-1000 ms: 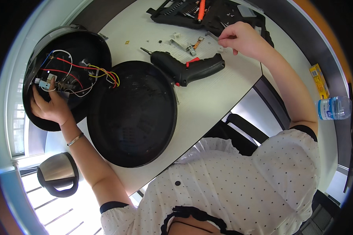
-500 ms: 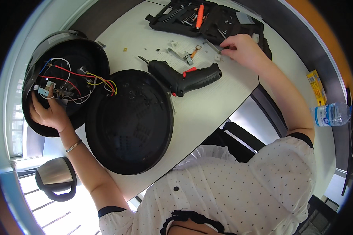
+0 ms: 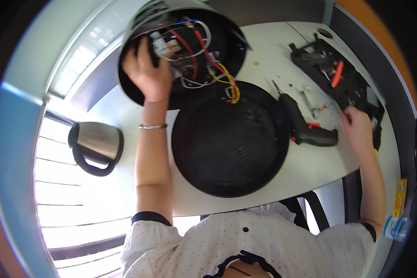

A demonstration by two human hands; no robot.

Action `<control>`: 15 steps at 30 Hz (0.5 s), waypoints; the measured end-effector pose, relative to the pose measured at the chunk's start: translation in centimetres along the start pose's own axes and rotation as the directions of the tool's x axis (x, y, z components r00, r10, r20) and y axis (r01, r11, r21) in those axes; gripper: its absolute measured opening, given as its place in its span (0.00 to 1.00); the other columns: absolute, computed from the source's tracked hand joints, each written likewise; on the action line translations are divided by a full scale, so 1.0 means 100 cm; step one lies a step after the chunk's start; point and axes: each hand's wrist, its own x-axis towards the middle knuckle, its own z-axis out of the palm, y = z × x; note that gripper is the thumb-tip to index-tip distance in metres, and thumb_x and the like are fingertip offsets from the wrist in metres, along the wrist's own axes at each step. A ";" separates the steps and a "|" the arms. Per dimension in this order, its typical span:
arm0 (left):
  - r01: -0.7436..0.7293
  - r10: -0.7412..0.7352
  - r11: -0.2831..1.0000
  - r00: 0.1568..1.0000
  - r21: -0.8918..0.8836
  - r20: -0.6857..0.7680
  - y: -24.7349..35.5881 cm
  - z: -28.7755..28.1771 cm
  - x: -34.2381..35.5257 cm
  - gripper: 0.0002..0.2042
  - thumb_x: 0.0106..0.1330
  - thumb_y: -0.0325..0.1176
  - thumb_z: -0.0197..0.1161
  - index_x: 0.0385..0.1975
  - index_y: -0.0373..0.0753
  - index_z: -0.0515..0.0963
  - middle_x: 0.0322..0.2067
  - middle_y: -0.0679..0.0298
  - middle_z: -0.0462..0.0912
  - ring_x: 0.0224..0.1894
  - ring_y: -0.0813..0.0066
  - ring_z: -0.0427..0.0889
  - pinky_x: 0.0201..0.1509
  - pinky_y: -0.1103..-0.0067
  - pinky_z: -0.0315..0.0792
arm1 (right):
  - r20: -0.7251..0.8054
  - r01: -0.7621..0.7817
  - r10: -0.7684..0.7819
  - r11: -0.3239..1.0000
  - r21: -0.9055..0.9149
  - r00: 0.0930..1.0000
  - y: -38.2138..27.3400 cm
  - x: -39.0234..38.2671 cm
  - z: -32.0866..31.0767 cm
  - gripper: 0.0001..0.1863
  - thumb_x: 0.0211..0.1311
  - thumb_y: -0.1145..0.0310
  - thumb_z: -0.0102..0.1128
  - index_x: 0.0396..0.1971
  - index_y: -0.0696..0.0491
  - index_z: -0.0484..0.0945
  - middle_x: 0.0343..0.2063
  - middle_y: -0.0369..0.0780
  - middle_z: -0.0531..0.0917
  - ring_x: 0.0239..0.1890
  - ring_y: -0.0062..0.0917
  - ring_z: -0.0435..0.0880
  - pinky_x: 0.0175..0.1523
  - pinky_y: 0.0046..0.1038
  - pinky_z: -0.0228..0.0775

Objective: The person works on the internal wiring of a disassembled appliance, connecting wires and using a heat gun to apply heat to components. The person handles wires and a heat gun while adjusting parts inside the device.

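My left hand (image 3: 149, 74) reaches into a round black appliance housing (image 3: 129, 92) at the upper left. Its fingers close about a small pale metal component (image 3: 159, 45), blurred, among red, blue and white wires. Yellow wires (image 3: 230, 88) run over the edge of a round black pan-like shell (image 3: 231, 148) beside the housing. At the right, my right hand (image 3: 357, 127) has its fingers pinched together by the near edge of a black tool case (image 3: 312, 58). What lies between those fingertips is hidden. A black cordless screwdriver (image 3: 296, 120) with red switches lies between shell and hand.
Small metal parts (image 3: 312, 104) lie scattered beside the screwdriver. An orange-handled tool (image 3: 338, 74) rests in the case. A steel kettle (image 3: 97, 146) with a black handle stands at the left. A yellow box (image 3: 400, 197) and a plastic bottle (image 3: 396, 228) are at the far right.
The view has turned, so everything appears shifted rightward. My right hand has left the metal strip's place and is now at the tool case's edge. My left hand stays in the housing.
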 end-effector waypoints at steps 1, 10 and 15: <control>-0.012 0.012 1.000 1.000 -0.003 -0.003 0.003 0.000 0.001 0.30 0.44 0.41 0.75 0.49 0.36 0.76 0.47 0.45 0.74 0.49 0.46 0.71 0.54 0.61 0.64 | -0.006 -0.031 0.031 0.999 0.017 1.000 -0.005 -0.001 -0.005 0.05 0.55 0.71 0.58 0.26 0.57 0.76 0.25 0.49 0.80 0.32 0.45 0.80 0.35 0.41 0.70; -0.014 0.014 1.000 1.000 -0.023 -0.010 0.008 -0.004 0.004 0.29 0.46 0.39 0.75 0.50 0.36 0.75 0.48 0.48 0.73 0.50 0.50 0.71 0.55 0.63 0.64 | -0.254 0.271 -0.203 0.923 0.273 0.946 -0.080 0.007 -0.040 0.03 0.60 0.78 0.56 0.32 0.58 0.73 0.28 0.38 0.76 0.28 0.25 0.79 0.29 0.24 0.67; -0.026 0.026 0.998 1.000 -0.057 -0.005 0.004 0.002 0.002 0.30 0.46 0.41 0.74 0.50 0.36 0.74 0.49 0.45 0.71 0.51 0.47 0.69 0.55 0.61 0.63 | 0.082 0.004 -0.118 0.598 0.802 0.990 -0.130 0.028 -0.040 0.06 0.62 0.71 0.56 0.30 0.58 0.74 0.21 0.36 0.77 0.17 0.14 0.74 0.20 0.15 0.63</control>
